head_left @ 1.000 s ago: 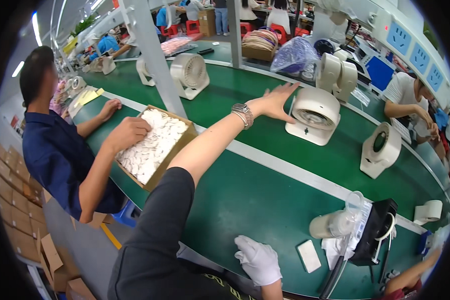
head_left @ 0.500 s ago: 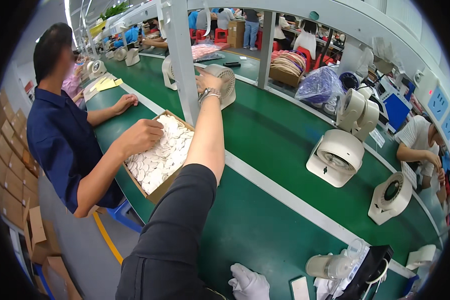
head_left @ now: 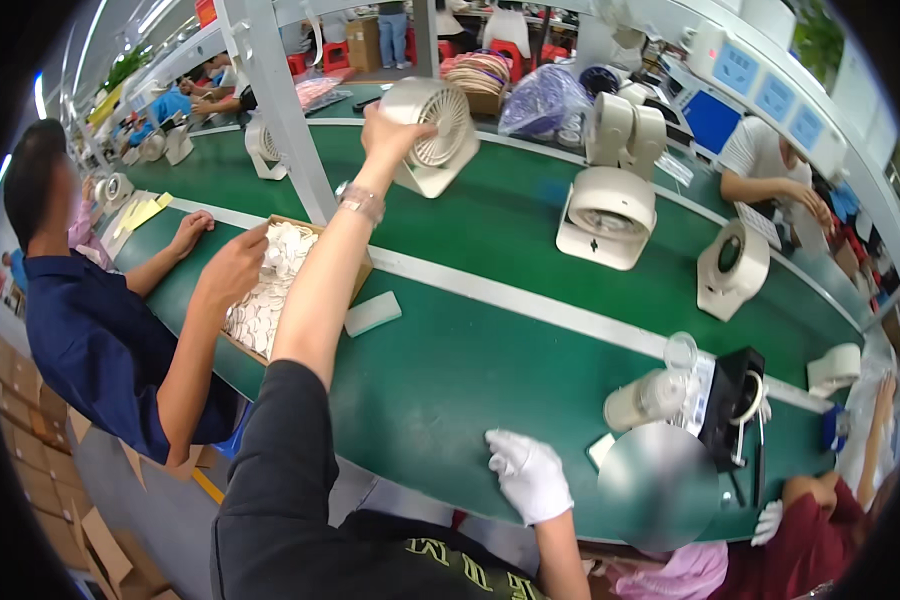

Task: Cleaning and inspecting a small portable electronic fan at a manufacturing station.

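Note:
My left hand (head_left: 388,128) is stretched far out and grips a small cream desk fan (head_left: 438,138) by its round grille. The fan is tilted over the far part of the green conveyor belt (head_left: 490,340). A watch sits on that wrist. My right hand (head_left: 530,476), in a white glove, rests on the belt's near edge with nothing in it, fingers loosely curled.
A co-worker in blue at left has a hand on a cardboard box (head_left: 355,268) of white parts. A white block (head_left: 372,313) lies beside it. More fans (head_left: 608,215) (head_left: 732,268) stand on the belt. A metal post (head_left: 282,120) rises left of my arm; a black device (head_left: 735,405) sits right.
My left hand has swung left across the belt, reached a cream fan and taken hold of it. My gloved right hand stays at the near edge.

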Tool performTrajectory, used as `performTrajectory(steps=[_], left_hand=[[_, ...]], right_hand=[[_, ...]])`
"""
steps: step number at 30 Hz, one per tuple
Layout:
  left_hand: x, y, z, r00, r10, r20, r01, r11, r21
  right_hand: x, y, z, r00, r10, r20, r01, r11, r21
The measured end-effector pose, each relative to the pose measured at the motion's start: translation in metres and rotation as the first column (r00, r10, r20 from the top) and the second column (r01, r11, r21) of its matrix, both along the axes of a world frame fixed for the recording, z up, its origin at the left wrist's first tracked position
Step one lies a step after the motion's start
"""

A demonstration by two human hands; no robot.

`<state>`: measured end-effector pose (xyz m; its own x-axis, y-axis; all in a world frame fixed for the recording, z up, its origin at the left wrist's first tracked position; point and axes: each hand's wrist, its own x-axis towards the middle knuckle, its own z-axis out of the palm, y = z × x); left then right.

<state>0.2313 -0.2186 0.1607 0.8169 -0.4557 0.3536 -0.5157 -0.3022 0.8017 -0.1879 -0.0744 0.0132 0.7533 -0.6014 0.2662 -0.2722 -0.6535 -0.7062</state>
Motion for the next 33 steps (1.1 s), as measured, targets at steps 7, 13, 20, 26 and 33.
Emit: performTrajectory(steps=[7,13,20,26,33], left_hand=[[-0.141,0.136,0.004,0.632,-0.747,-0.206,0.569,0.628,-0.53],[-0.208,0.23,0.012,0.419,-0.872,-0.253,0.658,0.484,-0.577],[-0.238,0.246,0.013,0.347,-0.892,-0.291,0.541,0.444,-0.714],[-0.23,0.237,-0.001,0.22,-0.875,-0.431,0.511,0.48,-0.713],[-0.225,0.233,-0.017,0.219,-0.87,-0.442,0.536,0.485,-0.691]], right_hand=[[-0.016,0.009,0.012,0.71,-0.618,0.337,0.313,0.706,0.635],[-0.037,0.03,0.054,0.416,-0.763,0.495,0.287,0.627,0.724],[-0.016,0.078,0.078,0.397,-0.754,0.523,0.401,0.655,0.641],[-0.025,0.091,0.072,0.403,-0.83,0.386,0.472,0.55,0.689],[-0.021,0.088,0.065,0.461,-0.812,0.357,0.559,0.578,0.594]])
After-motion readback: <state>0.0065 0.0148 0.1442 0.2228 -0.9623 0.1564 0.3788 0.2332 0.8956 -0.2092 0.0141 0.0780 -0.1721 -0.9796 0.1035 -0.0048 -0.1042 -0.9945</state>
